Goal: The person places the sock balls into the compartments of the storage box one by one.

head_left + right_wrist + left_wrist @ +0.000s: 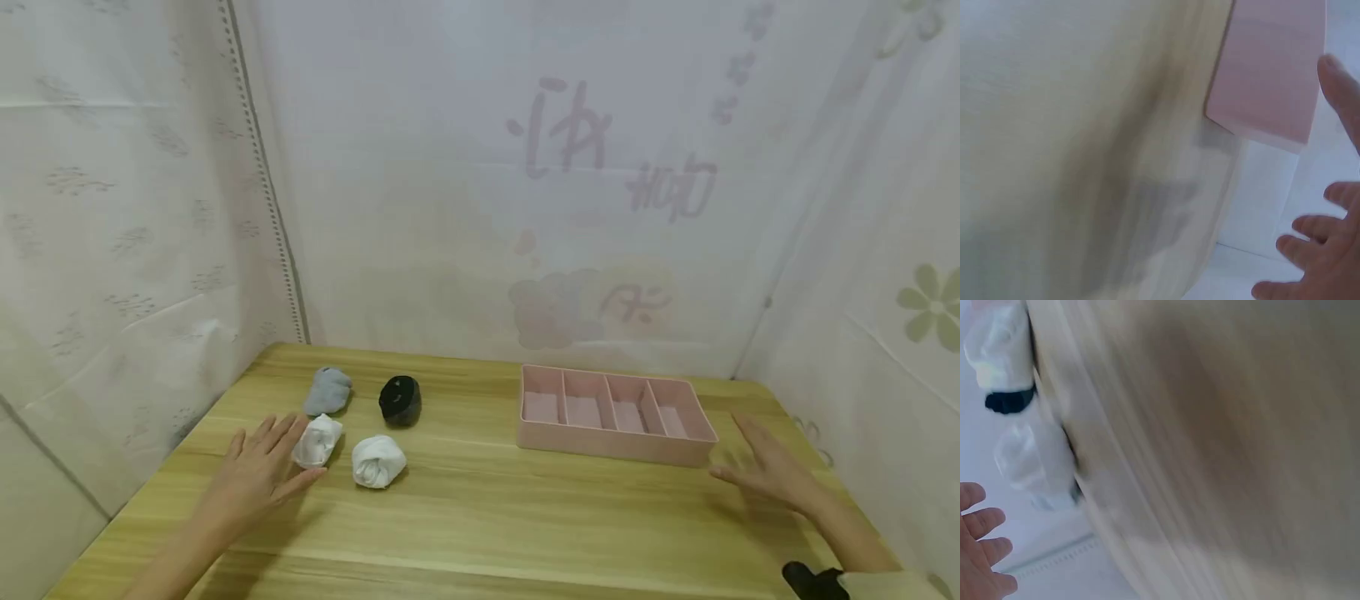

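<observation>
My left hand [253, 473] hovers above the table's left part, fingers spread and holding nothing. Its fingertips overlap a balled-up white sock [318, 442] in the head view. A second white sock ball [378, 462] lies to the right, with a grey one [328, 391] and a black one [401, 401] farther back. Beside the right end of a pink box [615, 442], my right hand [776, 471] is held with fingers stretched out and nothing in them. Four-walled and topless, the box shows bare compartments in a row.
Everything sits on a wood-grain table [465, 533]. Pale printed curtains [420, 183] hang close behind it and along both sides. A black band [813, 581] circles the right wrist.
</observation>
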The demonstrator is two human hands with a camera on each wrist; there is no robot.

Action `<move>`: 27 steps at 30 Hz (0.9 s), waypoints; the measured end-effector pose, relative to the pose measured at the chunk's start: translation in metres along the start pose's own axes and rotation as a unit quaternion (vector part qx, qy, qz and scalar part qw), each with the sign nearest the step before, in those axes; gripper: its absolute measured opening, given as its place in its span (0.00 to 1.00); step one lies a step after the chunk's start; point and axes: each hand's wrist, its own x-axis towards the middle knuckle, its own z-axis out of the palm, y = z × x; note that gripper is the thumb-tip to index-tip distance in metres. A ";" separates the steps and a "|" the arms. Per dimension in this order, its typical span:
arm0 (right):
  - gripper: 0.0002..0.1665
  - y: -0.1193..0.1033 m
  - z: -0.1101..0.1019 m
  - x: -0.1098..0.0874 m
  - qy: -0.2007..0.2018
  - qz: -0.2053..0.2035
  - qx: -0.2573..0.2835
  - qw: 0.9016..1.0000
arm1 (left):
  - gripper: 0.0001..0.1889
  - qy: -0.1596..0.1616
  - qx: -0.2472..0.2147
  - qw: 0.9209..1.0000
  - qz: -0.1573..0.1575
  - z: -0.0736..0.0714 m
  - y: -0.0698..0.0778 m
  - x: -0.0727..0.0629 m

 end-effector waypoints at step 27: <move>0.66 -0.001 -0.022 0.077 -0.208 -0.041 0.054 0.976 | 0.40 0.058 0.052 0.992 0.095 0.047 0.068 0.039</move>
